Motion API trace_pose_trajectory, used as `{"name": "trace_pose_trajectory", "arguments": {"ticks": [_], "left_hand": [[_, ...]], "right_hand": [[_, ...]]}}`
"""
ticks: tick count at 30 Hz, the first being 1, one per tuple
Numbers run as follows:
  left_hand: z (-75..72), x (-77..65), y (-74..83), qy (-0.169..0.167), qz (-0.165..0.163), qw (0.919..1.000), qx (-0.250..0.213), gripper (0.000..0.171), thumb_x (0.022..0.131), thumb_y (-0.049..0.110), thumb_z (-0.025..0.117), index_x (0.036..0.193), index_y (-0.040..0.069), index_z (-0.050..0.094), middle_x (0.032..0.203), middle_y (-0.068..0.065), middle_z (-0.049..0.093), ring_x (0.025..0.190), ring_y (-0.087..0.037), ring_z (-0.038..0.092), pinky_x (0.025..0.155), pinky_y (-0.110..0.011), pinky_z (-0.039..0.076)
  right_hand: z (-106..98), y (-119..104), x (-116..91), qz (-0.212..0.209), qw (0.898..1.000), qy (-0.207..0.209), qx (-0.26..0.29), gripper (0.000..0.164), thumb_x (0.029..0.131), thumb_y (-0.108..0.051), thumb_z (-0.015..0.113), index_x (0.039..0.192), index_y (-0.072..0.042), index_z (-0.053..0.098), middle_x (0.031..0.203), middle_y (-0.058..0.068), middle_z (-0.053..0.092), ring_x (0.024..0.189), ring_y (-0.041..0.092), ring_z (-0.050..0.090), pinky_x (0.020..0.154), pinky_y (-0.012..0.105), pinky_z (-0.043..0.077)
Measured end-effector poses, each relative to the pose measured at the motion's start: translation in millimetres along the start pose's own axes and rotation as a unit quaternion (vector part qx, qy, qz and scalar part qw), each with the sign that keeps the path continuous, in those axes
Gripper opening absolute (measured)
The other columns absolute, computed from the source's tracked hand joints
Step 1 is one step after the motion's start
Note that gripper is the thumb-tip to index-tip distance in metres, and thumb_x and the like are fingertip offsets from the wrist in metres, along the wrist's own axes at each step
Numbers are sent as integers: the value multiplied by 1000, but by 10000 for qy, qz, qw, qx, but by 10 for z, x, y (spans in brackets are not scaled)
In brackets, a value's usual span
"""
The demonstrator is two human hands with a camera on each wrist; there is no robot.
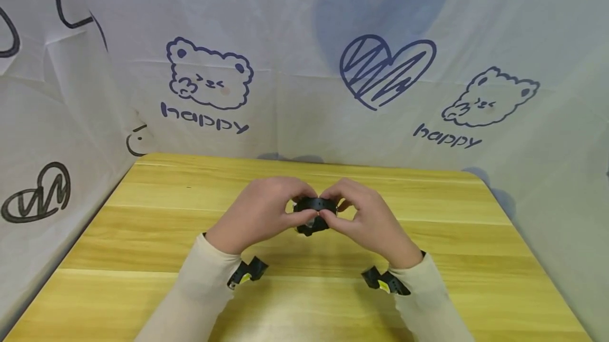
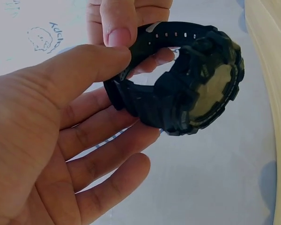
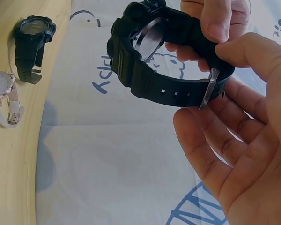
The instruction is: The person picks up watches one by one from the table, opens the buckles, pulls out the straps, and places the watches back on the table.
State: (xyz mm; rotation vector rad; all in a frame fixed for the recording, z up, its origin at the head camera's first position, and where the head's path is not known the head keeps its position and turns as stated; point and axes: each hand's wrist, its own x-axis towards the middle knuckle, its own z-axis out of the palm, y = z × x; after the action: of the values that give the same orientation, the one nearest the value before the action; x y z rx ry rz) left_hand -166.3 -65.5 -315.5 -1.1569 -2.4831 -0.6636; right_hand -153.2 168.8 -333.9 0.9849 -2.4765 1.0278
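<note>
A chunky black wristwatch (image 1: 317,203) is held up over the table between both hands, its strap bent round into a loop. The thumb and forefinger of my left hand (image 1: 264,207) pinch one side of the strap; its other fingers spread beneath, as the left wrist view shows. My right hand (image 1: 366,212) pinches the strap close beside the left fingertips. In the right wrist view, a metal buckle (image 3: 209,88) lies across the strap by the right fingers. The pale watch face (image 2: 213,93) points away from the left palm. Fingers partly cover where the strap ends meet.
In the right wrist view, another black watch (image 3: 32,44) and a white-strapped watch (image 3: 4,96) sit on the wooden table (image 1: 157,257). White cloth (image 1: 295,93) with drawings hangs behind the table and at its sides. A small black camera mount sits on each wrist.
</note>
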Motion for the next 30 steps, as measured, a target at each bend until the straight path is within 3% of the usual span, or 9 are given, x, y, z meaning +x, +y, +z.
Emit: {"name": "trace_pose_trajectory", "arguments": {"ticks": [13,30], "left_hand": [[-28,0,-4,-392,-334,9983,-266,19,91,32,81,105,20,76,92,13,72,81,-2,65,71,-25,53],[-51,-11,-29,-473,-268,9968,-586,19,89,32,83,104,22,75,89,17,71,79,-1,65,69,-25,51]], "right_hand": [[-5,5,-18,66,9999,-78,135,17,94,-13,77,109,-19,73,103,-9,68,90,7,65,75,29,59],[-44,26,-12,-72,9986,-164,505,17,93,-8,76,107,-18,73,100,-7,69,86,10,63,69,32,58]]}}
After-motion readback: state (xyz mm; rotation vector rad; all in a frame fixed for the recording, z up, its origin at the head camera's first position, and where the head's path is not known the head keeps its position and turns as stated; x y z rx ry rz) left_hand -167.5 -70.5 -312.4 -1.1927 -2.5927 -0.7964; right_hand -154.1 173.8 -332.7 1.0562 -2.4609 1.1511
